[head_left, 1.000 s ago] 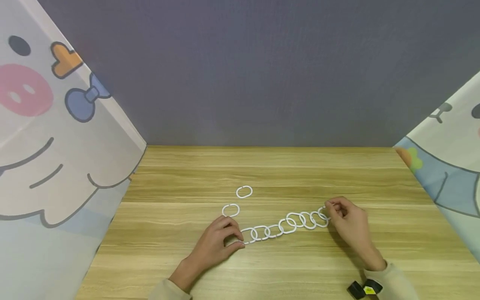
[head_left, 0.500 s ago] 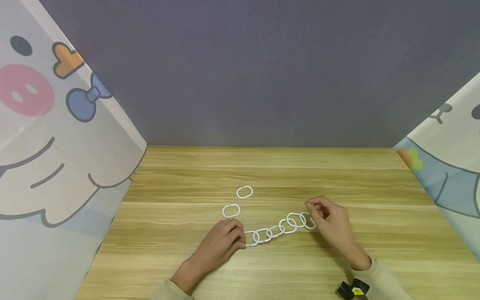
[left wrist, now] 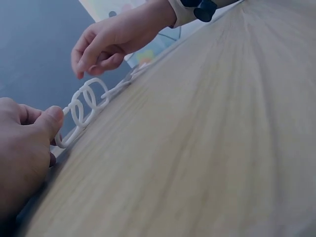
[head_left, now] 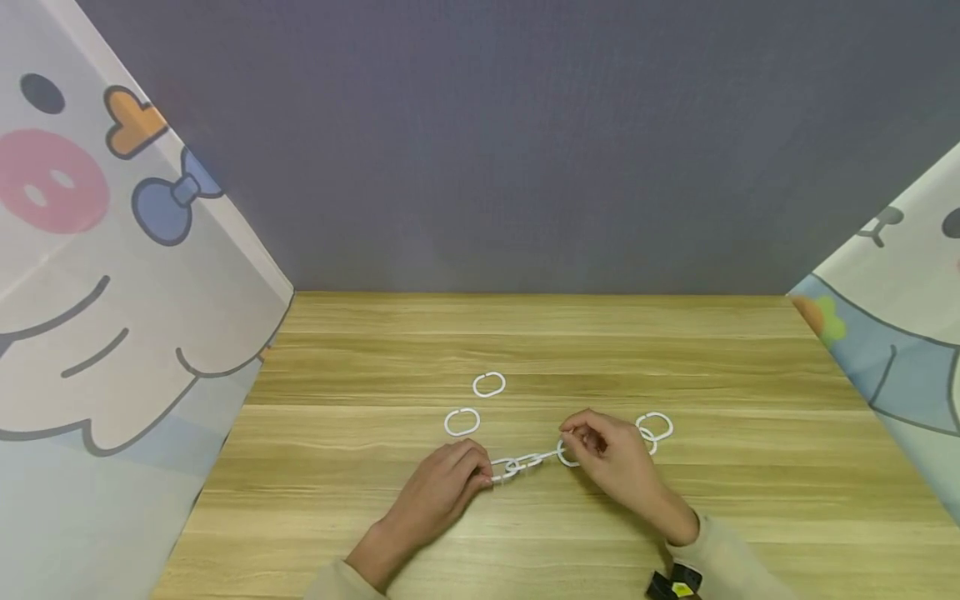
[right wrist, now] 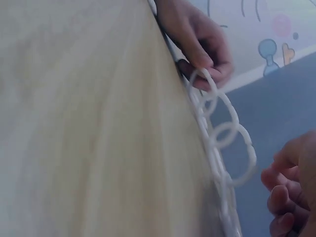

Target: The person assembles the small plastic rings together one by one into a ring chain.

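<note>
A chain of white oval plastic links (head_left: 550, 454) lies on the wooden table. My left hand (head_left: 444, 479) pinches its left end link between thumb and fingers, also seen in the left wrist view. Near the chain's middle links, my right hand (head_left: 618, 458) hovers with fingers loosely bent. In the right wrist view, the right fingers (right wrist: 279, 197) stand apart from the nearest raised link (right wrist: 254, 155). Several links stand on edge in the left wrist view. The right hand hides part of the chain in the head view; its right end links (head_left: 671, 427) show beyond the hand.
Two loose white links (head_left: 478, 421) lie apart from the chain, behind the left hand. A grey panel (head_left: 525, 150) stands behind the wooden table (head_left: 360, 350). Cartoon-printed panels (head_left: 217, 292) flank both sides. A black device (head_left: 678, 582) sits at the right wrist.
My right hand has moved left along the chain from its right end to its middle, uncovering the right end links. The left hand stays at the left end link.
</note>
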{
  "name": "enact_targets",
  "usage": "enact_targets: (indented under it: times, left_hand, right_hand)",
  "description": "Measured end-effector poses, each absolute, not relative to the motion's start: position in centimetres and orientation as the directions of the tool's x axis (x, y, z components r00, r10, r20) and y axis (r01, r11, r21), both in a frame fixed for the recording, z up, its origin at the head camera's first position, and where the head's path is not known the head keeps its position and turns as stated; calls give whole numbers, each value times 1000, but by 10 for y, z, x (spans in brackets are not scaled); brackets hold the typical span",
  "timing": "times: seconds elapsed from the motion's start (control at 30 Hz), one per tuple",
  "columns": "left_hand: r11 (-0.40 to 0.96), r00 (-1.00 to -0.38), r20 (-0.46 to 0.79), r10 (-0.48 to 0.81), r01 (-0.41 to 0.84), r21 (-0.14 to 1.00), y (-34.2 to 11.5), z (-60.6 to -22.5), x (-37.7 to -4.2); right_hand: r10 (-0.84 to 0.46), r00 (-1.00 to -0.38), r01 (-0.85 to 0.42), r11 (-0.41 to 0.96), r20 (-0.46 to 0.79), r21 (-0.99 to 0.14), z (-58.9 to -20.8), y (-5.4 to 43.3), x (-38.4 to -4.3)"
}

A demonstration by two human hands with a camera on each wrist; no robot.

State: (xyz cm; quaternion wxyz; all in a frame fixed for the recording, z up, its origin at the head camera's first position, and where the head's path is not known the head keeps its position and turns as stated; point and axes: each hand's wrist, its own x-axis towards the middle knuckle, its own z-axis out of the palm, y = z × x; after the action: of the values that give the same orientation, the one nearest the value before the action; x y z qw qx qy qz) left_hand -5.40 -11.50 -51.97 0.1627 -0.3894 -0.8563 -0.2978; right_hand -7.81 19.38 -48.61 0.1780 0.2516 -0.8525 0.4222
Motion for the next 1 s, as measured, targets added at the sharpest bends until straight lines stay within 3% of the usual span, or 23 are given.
enact_targets:
  times: [0.27, 0.57, 0.8, 1.0]
  left_hand:
    - [519, -725, 504, 469, 688, 508, -111, -518, -49]
    - [455, -750, 501, 432, 661, 596, -107, -517, -47]
    - [434, -815, 442, 373, 575, 694, -104, -515, -43]
    - [385, -831, 428, 354, 547, 744, -102, -516, -44]
  right_hand:
    - [-372, -693, -719, 422, 618, -552, -492, 172, -78]
    - [-491, -655, -755, 406, 575, -514, -503, 159, -77]
    - [-448, -656, -754, 349, 608, -556, -509, 151, -76]
    - [-430, -671, -741, 352, 604, -572, -510, 149, -74]
